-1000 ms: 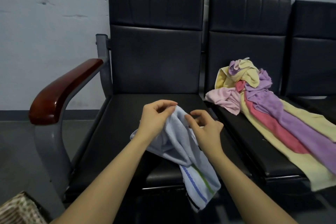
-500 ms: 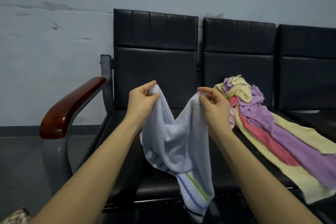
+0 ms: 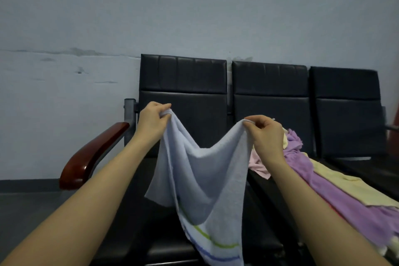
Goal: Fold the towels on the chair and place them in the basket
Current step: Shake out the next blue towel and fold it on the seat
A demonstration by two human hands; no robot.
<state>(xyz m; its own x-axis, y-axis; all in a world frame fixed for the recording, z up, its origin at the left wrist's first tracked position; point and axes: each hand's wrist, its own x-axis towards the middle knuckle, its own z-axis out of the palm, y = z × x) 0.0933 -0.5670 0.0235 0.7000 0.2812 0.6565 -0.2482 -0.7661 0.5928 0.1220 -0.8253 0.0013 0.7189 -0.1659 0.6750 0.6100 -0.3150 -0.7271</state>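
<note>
A light blue towel [image 3: 205, 181] with green and blue stripes near its lower edge hangs in the air in front of the left black seat [image 3: 183, 97]. My left hand [image 3: 152, 122] pinches one top corner and my right hand [image 3: 266, 134] pinches the other, with the top edge sagging between them. A pile of purple, yellow and pink towels [image 3: 319, 181] lies on the middle seat, partly hidden behind my right arm. The basket is out of view.
Three joined black seats stand against a pale wall. A red-brown wooden armrest [image 3: 90, 155] sticks out at the left end. The right seat [image 3: 347, 110] carries nothing. Dark floor lies at lower left.
Both hands rose and moved apart, lifting the blue towel off the seat and spreading its top edge. The view tilted up, and the basket corner at lower left dropped out of sight.
</note>
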